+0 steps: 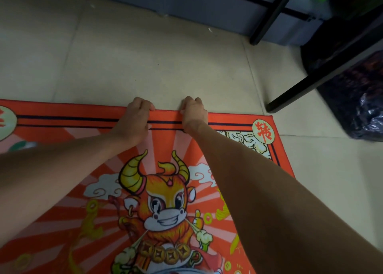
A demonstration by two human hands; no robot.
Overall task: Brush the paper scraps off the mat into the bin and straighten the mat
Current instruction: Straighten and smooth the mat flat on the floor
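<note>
A red mat (165, 190) printed with a cartoon ox lies on the beige tiled floor and fills the lower part of the view. My left hand (134, 118) and my right hand (193, 113) sit side by side on the mat's far edge, fingers curled over the border and gripping it. Both forearms stretch across the mat. I see no paper scraps on the mat's visible surface. A tiny white speck (210, 30) lies on the floor near the far wall.
Black metal table legs (271, 14) stand at the upper right. A black plastic bag (356, 99) sits on the floor to the right of the mat. A grey baseboard (186, 6) runs along the far side. Bare floor tiles lie beyond the mat.
</note>
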